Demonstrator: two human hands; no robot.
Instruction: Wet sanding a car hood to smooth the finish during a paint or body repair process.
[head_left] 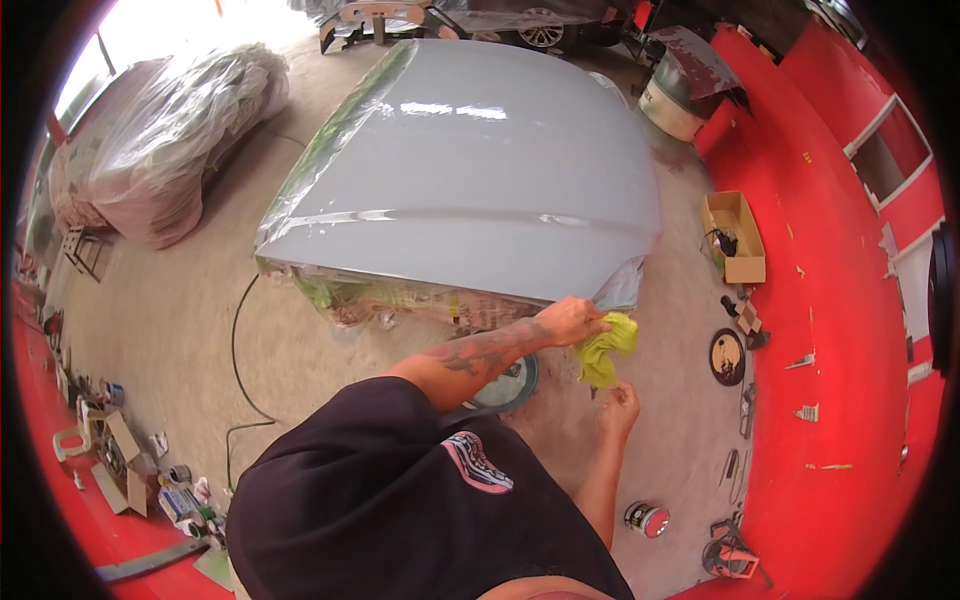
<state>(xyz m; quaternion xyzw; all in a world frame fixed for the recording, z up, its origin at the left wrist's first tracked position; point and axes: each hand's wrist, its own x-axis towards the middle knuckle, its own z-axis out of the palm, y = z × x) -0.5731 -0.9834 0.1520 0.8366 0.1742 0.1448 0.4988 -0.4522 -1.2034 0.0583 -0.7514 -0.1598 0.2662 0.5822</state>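
My left hand (pixel 573 320) is closed on a crumpled yellow-green cloth (pixel 606 350), which hangs down from the fingers. It is just off the near right corner of a grey car hood (pixel 480 170). My right hand (pixel 620 403) is a little below the cloth, its fingers curled together; what they hold, if anything, I cannot make out. The hood has a glossy surface with bright reflections. Clear film and masking paper (pixel 400 300) hang along its front edge. Under my left forearm a round bucket (pixel 510 385) stands on the floor, partly hidden.
At the left is a car (pixel 180 140) wrapped in clear plastic sheeting. Along the red wall (pixel 800 400) at the right are a cardboard box (pixel 735 240), a paint can (pixel 648 519) and an orange tool (pixel 730 555). A black hose (pixel 235 350) crosses the floor.
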